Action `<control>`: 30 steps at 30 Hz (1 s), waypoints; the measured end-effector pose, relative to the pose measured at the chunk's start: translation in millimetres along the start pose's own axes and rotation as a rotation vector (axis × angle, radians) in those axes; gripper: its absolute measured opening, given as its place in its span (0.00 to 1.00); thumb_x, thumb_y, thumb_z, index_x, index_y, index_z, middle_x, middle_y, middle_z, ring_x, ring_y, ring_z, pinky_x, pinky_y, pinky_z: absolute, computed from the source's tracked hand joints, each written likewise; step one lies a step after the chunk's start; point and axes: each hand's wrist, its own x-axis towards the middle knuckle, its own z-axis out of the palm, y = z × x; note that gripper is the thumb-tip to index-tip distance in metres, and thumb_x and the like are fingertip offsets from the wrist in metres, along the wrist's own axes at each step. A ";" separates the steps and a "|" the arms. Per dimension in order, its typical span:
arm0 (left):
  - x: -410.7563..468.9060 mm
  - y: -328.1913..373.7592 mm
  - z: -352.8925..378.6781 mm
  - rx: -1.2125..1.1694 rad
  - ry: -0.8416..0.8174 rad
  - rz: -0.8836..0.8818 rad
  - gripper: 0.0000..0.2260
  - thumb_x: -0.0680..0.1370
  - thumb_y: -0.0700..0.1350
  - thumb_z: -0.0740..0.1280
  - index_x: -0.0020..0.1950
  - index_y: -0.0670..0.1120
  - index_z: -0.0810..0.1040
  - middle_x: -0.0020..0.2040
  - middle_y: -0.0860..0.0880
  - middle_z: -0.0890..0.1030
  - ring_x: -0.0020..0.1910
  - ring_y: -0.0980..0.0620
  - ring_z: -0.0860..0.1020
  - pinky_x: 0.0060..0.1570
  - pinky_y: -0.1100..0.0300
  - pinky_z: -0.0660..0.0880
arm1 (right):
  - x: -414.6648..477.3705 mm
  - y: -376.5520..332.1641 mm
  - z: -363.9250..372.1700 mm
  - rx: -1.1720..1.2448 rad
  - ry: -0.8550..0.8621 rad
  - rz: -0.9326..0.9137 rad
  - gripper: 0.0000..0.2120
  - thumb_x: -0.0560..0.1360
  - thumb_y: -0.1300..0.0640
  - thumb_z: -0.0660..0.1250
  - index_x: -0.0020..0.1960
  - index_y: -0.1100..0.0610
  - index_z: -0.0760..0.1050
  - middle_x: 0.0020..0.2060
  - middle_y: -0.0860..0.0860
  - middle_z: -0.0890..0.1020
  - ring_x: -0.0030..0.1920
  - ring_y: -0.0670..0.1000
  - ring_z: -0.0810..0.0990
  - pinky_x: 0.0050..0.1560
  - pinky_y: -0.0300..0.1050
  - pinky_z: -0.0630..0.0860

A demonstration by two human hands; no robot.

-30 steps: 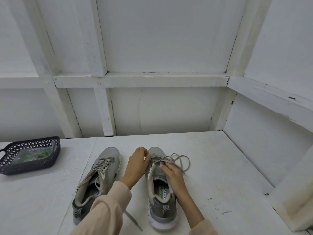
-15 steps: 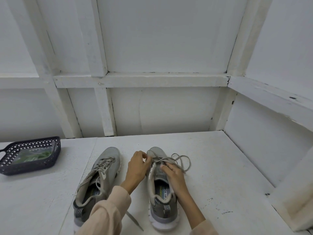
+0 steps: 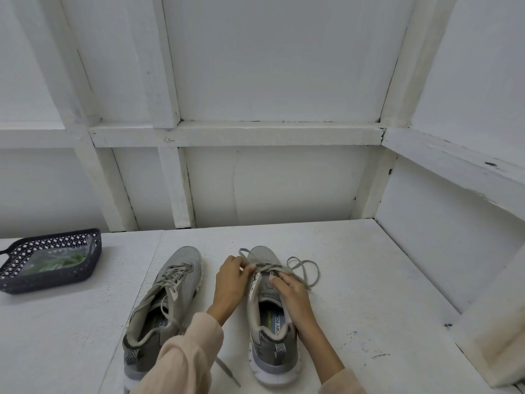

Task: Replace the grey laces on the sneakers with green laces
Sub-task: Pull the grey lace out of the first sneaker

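**Desk** (image 3: 369,280): white painted surface in a white timber corner; it carries everything listed below.

**Basket** (image 3: 51,281): dark and perforated, at the far left of the desk, well apart from both sneakers. It holds a clear bag with the green laces (image 3: 55,261), untouched.

**Left-hand sneaker** (image 3: 176,280): grey, toe pointing away from the person. It is fully laced in grey, with one loose end trailing on the desk near the heel.

**Right-hand sneaker** (image 3: 270,354): grey, parallel to the first, long axis running straight away from the person. This is the one being worked on.

**Right hand** (image 3: 289,292): lies along the tongue with its fingers (image 3: 274,278) fairly straight, pressing the upper down and gripping nothing.

**Left hand** (image 3: 231,282): at the left eyelet row, with its fingers (image 3: 248,268) pinching the lace.

**Grey lace** (image 3: 270,267): crosses the forefoot just ahead of both hands. Slack loops spill onto the desk to the right of the toe.

**Judgement:** unlacing looks barely begun. The left hand is the nearer one to the crossing, so the next pull probably runs leftward and up, across the sneaker's long axis, drawing slack from the right.
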 end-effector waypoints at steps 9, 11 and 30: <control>-1.9 1.6 4.3 -0.043 0.008 -0.026 0.13 0.79 0.56 0.66 0.41 0.48 0.74 0.42 0.51 0.79 0.42 0.50 0.76 0.39 0.57 0.64 | -1.4 -2.4 0.0 0.005 0.003 0.007 0.09 0.77 0.59 0.67 0.48 0.47 0.82 0.44 0.42 0.85 0.48 0.39 0.81 0.46 0.29 0.74; 0.8 1.4 4.2 -0.103 0.075 -0.041 0.11 0.79 0.51 0.66 0.41 0.46 0.75 0.42 0.50 0.79 0.42 0.48 0.76 0.39 0.56 0.65 | -1.7 -2.4 -0.2 0.007 0.005 0.008 0.08 0.77 0.59 0.67 0.47 0.47 0.82 0.44 0.42 0.85 0.47 0.39 0.82 0.45 0.29 0.73; -0.3 4.6 0.6 -0.229 0.011 -0.136 0.10 0.76 0.54 0.71 0.41 0.49 0.77 0.39 0.54 0.81 0.39 0.54 0.78 0.43 0.55 0.74 | -1.5 -2.7 -1.1 -0.005 -0.009 -0.019 0.09 0.78 0.60 0.66 0.50 0.48 0.81 0.45 0.39 0.83 0.46 0.32 0.79 0.45 0.25 0.72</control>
